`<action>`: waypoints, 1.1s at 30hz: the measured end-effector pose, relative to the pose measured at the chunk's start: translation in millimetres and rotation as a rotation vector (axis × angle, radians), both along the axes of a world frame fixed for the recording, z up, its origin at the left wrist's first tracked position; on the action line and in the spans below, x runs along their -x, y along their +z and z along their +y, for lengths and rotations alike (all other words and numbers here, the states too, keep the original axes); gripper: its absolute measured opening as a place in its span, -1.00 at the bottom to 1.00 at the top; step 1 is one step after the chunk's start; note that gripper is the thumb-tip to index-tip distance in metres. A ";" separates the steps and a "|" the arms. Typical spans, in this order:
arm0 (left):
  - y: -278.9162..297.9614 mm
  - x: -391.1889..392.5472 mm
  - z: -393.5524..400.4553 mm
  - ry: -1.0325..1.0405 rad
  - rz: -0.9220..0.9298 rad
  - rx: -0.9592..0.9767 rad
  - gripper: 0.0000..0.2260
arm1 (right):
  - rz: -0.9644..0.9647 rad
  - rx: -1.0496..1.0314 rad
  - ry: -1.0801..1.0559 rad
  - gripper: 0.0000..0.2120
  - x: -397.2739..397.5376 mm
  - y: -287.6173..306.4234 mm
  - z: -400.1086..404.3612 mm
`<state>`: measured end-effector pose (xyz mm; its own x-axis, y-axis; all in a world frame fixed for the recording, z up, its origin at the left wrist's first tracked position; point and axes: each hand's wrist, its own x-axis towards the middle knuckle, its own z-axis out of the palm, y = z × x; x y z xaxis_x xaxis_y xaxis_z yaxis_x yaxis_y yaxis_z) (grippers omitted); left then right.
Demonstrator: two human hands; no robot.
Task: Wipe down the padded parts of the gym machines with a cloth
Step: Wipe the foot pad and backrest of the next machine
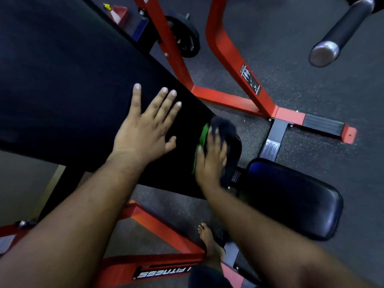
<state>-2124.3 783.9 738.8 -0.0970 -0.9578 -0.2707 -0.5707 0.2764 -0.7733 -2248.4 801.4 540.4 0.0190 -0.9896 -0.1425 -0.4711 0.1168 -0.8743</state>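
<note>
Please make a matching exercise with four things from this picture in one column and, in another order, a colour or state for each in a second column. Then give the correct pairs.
Things:
1. left hand
2. right hand
3. machine frame
4. seat pad

States:
A. painted red
B. glossy black, with nothing on it
C. lies flat with spread fingers on the long black pad
D. presses a dark and green cloth on the end of that pad

Pairs: 1-C, 2-D, 3-A, 4-B

"fitness" reads upside down on the red frame bar (158, 269); the upright's sticker (250, 79) is illegible.
</note>
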 end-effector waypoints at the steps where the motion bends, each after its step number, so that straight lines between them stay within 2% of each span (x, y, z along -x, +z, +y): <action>1: 1.8 1.2 0.8 -0.002 0.012 -0.005 -0.27 | -0.010 0.006 0.083 -0.40 -1.1 3.3 38.9; 3: 2.8 1.5 1.2 -0.005 0.035 -0.007 -0.28 | -0.036 0.016 0.218 -0.39 -3.9 14.6 88.5; 4: 2.3 0.1 2.0 -0.007 0.049 -0.004 -0.29 | -0.057 0.028 0.245 -0.40 -5.7 20.1 86.0; 7: 12.0 -7.2 14.1 -0.001 0.100 0.034 -0.32 | -0.020 0.085 0.176 -0.41 -18.8 42.0 -10.1; 9: 26.9 -20.2 31.7 0.023 0.112 0.098 -0.33 | -0.009 0.011 0.083 -0.44 -31.7 62.3 -87.4; 11: 43.3 -32.1 46.7 0.032 0.139 0.142 -0.32 | -0.040 0.004 -0.003 -0.45 -36.2 78.2 -110.6; 13: 48.0 -42.0 54.4 0.027 0.142 0.194 -0.30 | -0.035 0.116 0.060 -0.40 -34.0 75.9 -70.2; 16: 47.1 -41.4 54.5 0.070 0.136 0.192 -0.28 | -0.045 0.174 0.398 -0.39 -17.7 60.5 49.5; 18: 46.8 -39.7 55.0 0.071 0.147 0.204 -0.27 | -0.074 0.163 0.506 -0.37 -16.2 62.8 65.6; 20: 54.2 -41.5 56.9 0.079 0.133 0.240 -0.28 | -0.011 0.259 0.506 -0.36 -28.8 79.3 23.2; 23: 81.1 -55.5 70.8 0.134 0.115 0.372 -0.27 | 0.070 0.466 0.518 -0.39 -58.4 139.2 -44.8; 26: 114.4 -76.9 79.4 0.197 0.141 0.493 -0.25 | 0.063 0.552 0.519 -0.41 -75.8 177.5 -78.6; 28: 133.1 -92.1 89.4 0.245 0.159 0.564 -0.22 | 0.090 0.612 0.593 -0.39 -66.7 171.1 -81.5; 30: 136.6 -99.0 91.0 0.253 0.201 0.605 -0.22 | 0.174 0.669 0.665 -0.35 -35.6 136.7 -79.6; 33: 129.2 -100.3 90.3 0.267 0.222 0.661 -0.22 | 0.412 0.865 0.741 -0.38 4.1 101.3 -86.1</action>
